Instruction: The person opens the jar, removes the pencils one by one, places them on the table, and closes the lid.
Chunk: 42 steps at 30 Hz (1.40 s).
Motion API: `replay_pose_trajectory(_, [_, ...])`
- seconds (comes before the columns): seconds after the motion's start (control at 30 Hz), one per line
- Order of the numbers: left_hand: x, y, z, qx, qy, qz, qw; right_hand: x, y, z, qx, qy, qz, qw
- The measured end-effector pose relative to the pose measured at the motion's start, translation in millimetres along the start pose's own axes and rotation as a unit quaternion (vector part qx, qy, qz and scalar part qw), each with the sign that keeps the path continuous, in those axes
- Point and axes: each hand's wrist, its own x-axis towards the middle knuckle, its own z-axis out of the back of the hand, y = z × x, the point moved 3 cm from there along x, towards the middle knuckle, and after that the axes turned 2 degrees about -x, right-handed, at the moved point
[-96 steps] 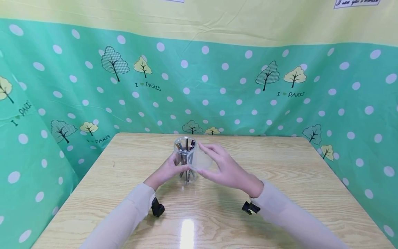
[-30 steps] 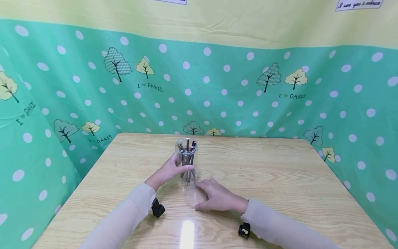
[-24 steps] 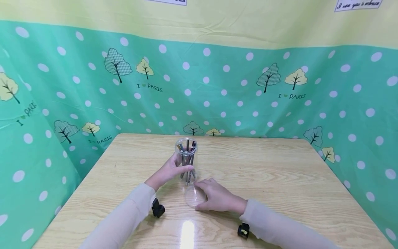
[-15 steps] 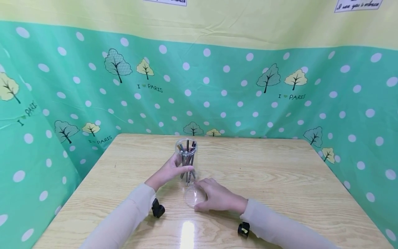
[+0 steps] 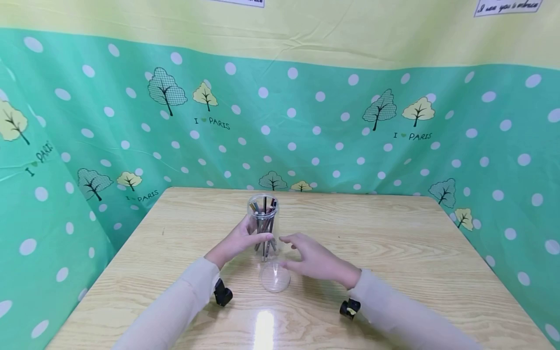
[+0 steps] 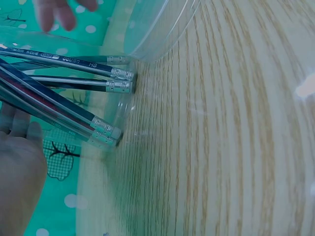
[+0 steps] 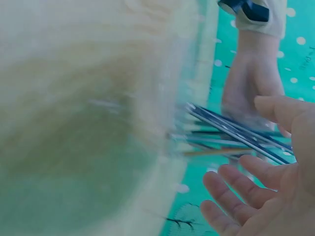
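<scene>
A clear round jar [image 5: 263, 200] stands upright on the wooden table with several dark pencils [image 6: 64, 93] leaning inside, their metal-capped eraser ends down. My left hand [image 5: 239, 239] is wrapped round the jar's left side, its thumb across the front. Lying on the table just in front of the jar is a clear round lid [image 5: 275, 277]. My right hand [image 5: 316, 257] is raised off the lid, to the right of the jar, with fingers and thumb spread apart and nothing between them. In the right wrist view those spread fingers show beside the pencils.
The light wooden table [image 5: 385, 243] reaches back to a green and yellow curtain [image 5: 323, 126] printed with dots and trees. Small black wrist cameras hang under both sleeves, the left camera [image 5: 223, 293] and the right camera [image 5: 350, 308].
The lid, earlier held by my right hand near the jar's rim, came down to the table. My right hand has since let go and moved up and right. The left hand keeps its grip.
</scene>
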Motion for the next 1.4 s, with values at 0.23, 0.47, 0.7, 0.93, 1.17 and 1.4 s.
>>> replay_pose_trajectory(0.23, [0.7, -0.5, -0.4, -0.003, 0.000, 0.003, 1.0000, 5.7, 13.2, 34.1, 0.002, -0.070, 0.015, 0.9974])
replay_pose_trajectory(0.47, [1.0, -0.1, -0.9, -0.008, 0.004, -0.005, 0.9999, 11.8, 17.9, 51.6, 0.002, -0.127, 0.057, 0.9903])
replay_pose_trajectory(0.7, [0.2, -0.4, -0.5, -0.007, 0.005, 0.001, 1.0000, 17.9, 21.5, 57.9, 0.015, -0.162, 0.081, 0.9833])
replay_pose_trajectory(0.93, [0.6, -1.5, -0.5, -0.009, 0.010, -0.006, 0.9999, 29.8, 27.3, 63.3, 0.025, -0.168, 0.089, 0.9814])
replay_pose_trajectory(1.17, [1.3, -1.2, -0.3, -0.013, 0.010, -0.005, 0.9999, 46.4, 34.4, 65.6, 0.043, -0.148, 0.079, 0.9849])
replay_pose_trajectory(1.4, [2.3, -2.0, -0.5, -0.018, 0.012, -0.009, 0.9997, 58.4, 40.1, 69.0, 0.016, -0.134, 0.055, 0.9893])
